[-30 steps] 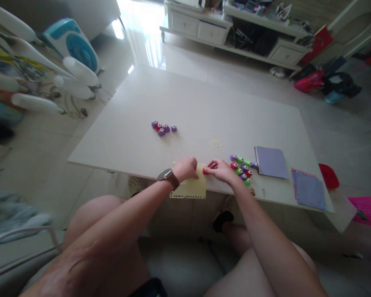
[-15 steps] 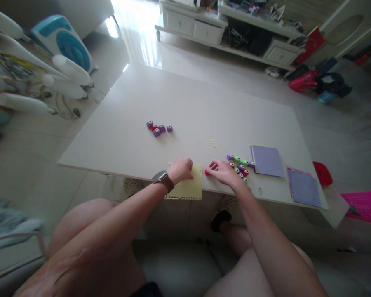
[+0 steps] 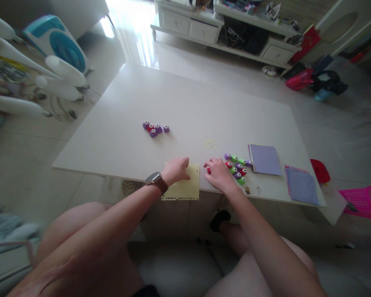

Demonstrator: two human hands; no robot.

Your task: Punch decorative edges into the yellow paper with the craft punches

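A yellow sheet of paper (image 3: 184, 190) lies at the table's near edge, partly overhanging it, with a row of punched holes along its near side. My left hand (image 3: 177, 170) rests on the upper part of the sheet, thumb and fingers apart. Just right of the paper, my right hand (image 3: 218, 172) has its fingers around a small red craft punch (image 3: 208, 170), mostly covered by them. Beside that hand stand several purple, green and red craft punches (image 3: 239, 166) with white round tops. Another group of punches (image 3: 153, 133), purple and red, stands farther left.
Pale paper bits (image 3: 209, 143) are scattered beyond my right hand. A stack of purple paper (image 3: 266, 160) and a second stack of punched sheets (image 3: 301, 185) lie at the right of the white table (image 3: 185, 99). Small items (image 3: 247, 190) lie near the front edge.
My right hand has drawn the red punch slightly away from the paper's edge, and its fingers cover more of it. My left hand stays on the sheet. The whole view has shifted slightly.
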